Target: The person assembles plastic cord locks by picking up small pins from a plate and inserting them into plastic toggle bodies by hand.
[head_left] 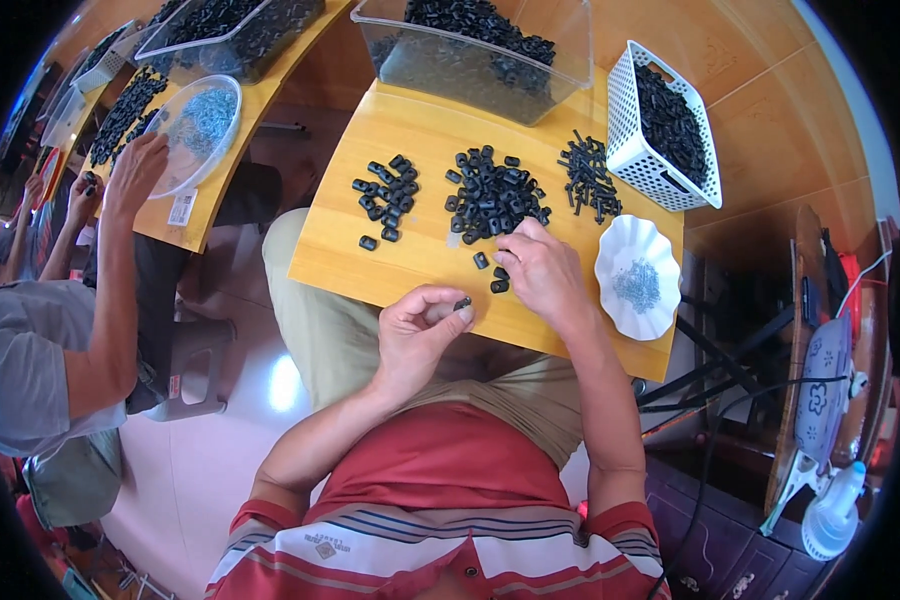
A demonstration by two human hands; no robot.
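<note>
My left hand [425, 325] is closed in a pinch at the near edge of the wooden table, holding a small black plastic part [462, 303] between thumb and fingertips. Just to its right, my right hand [542, 270] has its fingers drawn together at the near side of a heap of short black barrel-shaped parts [492, 190]. What its fingertips grip, if anything, is hidden. Loose barrel parts [499, 286] lie beside and below those fingertips. A smaller group of similar parts [388, 190] sits farther left. Thin black pin-like pieces [590, 175] are piled beyond my right hand.
A scalloped white dish [615, 245] with tiny pale-blue bits stands at the table's right. Behind it is a white perforated basket [632, 150] of black parts; a clear bin [450, 92] is at the far edge. Left, a co-worker's hand [140, 170] works at another table. A small fan [832, 520] is lower right.
</note>
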